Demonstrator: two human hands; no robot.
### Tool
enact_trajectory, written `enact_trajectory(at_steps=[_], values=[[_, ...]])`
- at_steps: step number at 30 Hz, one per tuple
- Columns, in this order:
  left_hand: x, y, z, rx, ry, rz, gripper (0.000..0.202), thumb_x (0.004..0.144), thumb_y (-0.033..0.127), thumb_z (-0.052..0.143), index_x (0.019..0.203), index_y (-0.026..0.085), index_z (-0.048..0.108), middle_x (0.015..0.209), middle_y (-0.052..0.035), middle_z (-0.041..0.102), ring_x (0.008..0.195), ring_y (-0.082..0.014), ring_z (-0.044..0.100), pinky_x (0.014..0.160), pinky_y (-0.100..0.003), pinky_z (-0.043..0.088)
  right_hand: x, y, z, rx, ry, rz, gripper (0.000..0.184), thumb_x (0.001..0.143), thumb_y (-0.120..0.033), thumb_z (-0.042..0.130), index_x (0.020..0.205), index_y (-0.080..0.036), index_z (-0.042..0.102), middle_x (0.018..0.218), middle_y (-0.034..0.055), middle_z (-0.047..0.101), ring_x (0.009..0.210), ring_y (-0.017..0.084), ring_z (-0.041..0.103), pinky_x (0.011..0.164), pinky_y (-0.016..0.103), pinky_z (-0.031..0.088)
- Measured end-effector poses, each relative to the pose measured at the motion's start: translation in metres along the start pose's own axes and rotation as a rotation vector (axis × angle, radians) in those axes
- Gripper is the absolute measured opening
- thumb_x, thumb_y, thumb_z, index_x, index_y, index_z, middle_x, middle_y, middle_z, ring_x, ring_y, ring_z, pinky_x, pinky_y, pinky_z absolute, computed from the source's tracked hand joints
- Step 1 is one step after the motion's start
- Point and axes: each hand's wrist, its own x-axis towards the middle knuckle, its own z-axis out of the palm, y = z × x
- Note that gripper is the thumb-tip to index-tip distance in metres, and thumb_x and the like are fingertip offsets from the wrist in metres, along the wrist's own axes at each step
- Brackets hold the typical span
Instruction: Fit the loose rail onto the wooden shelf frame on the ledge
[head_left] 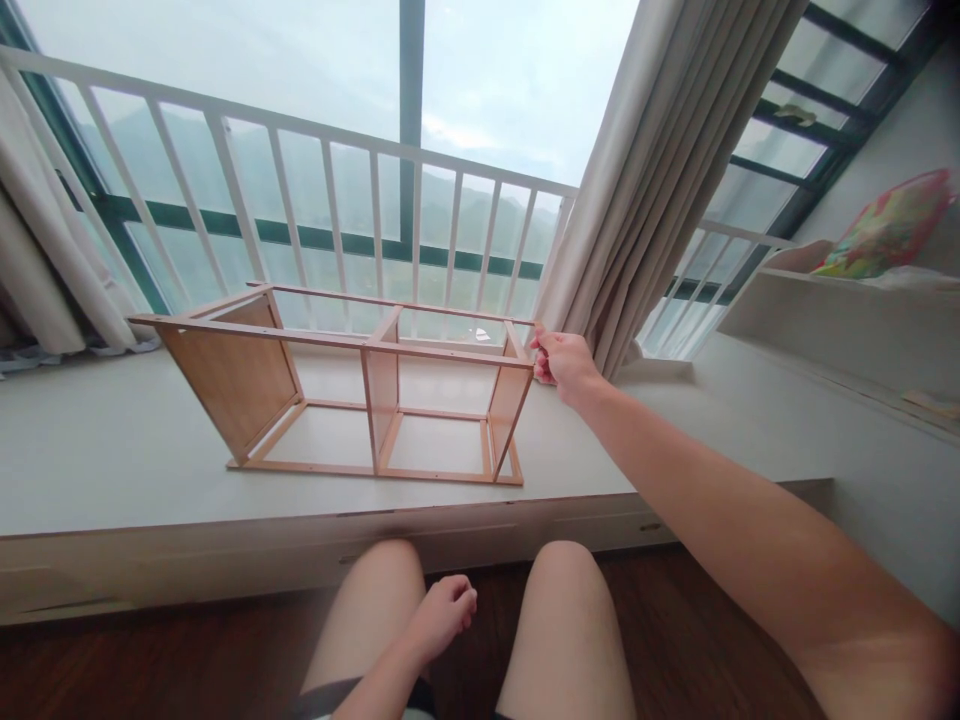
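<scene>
A light wooden shelf frame [375,385] with two open bays and a solid panel at its left end stands on the white window platform [112,450]. My right hand [564,365] reaches out to the frame's upper right corner, its fingers curled and touching the top rail's end. My left hand [445,610] rests in a loose fist on my left thigh, with nothing visible in it.
A white railing [337,200] guards the big window behind the frame. Beige curtains [660,170] hang at the right, more at the far left. A white shelf [825,310] on the right carries a colourful bag [889,225]. Dark wooden floor [150,660] lies below.
</scene>
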Motion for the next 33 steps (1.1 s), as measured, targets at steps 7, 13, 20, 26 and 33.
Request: enact_trajectory(at_steps=[7, 13, 20, 26, 33], values=[[0.001, 0.0, 0.0, 0.007, -0.004, -0.015, 0.025, 0.081, 0.039, 0.047, 0.071, 0.017, 0.054, 0.061, -0.0013, 0.057, 0.058, -0.0139, 0.052, 0.056, -0.025, 0.036, -0.004, -0.006, 0.003, 0.063, -0.009, 0.045, 0.031, 0.092, -0.042, 0.053, 0.073, -0.019, 0.048, 0.044, -0.0096, 0.034, 0.034, 0.006, 0.038, 0.034, 0.018, 0.032], [-0.002, 0.004, -0.001, 0.023, 0.002, -0.017, 0.022, 0.08, 0.032, 0.043, 0.072, 0.017, 0.055, 0.061, -0.0019, 0.058, 0.058, -0.0139, 0.053, 0.056, -0.025, 0.036, 0.004, -0.013, -0.005, 0.073, -0.025, 0.039, 0.032, 0.088, -0.043, 0.06, 0.07, -0.019, 0.049, 0.046, -0.008, 0.038, 0.035, 0.006, 0.039, 0.035, 0.019, 0.033], [-0.004, 0.007, -0.001, 0.019, 0.022, -0.009, 0.02, 0.08, 0.03, 0.042, 0.07, 0.017, 0.054, 0.06, -0.0018, 0.057, 0.058, -0.0142, 0.054, 0.056, -0.025, 0.036, 0.007, -0.028, -0.018, 0.071, 0.06, -0.129, 0.028, 0.089, -0.04, 0.054, 0.07, -0.019, 0.052, 0.048, -0.0062, 0.042, 0.036, 0.007, 0.04, 0.035, 0.019, 0.032], [-0.008, 0.008, -0.004, -0.009, 0.043, 0.001, 0.02, 0.08, 0.03, 0.043, 0.071, 0.017, 0.054, 0.06, -0.0014, 0.057, 0.057, -0.0135, 0.053, 0.055, -0.025, 0.035, -0.038, 0.001, -0.044, -0.061, 0.26, -0.462, 0.029, 0.085, -0.047, 0.059, 0.089, -0.018, 0.064, 0.077, 0.0047, 0.067, 0.058, 0.013, 0.06, 0.042, 0.022, 0.044], [-0.015, 0.018, -0.005, -0.126, 0.165, 0.044, 0.02, 0.078, 0.035, 0.046, 0.071, 0.017, 0.053, 0.061, 0.0, 0.054, 0.057, -0.0131, 0.05, 0.054, -0.024, 0.034, -0.113, 0.165, -0.054, -0.141, 0.345, -0.163, 0.047, 0.087, -0.058, 0.049, 0.096, -0.016, 0.067, 0.074, 0.0047, 0.066, 0.064, 0.017, 0.06, 0.053, 0.028, 0.049]])
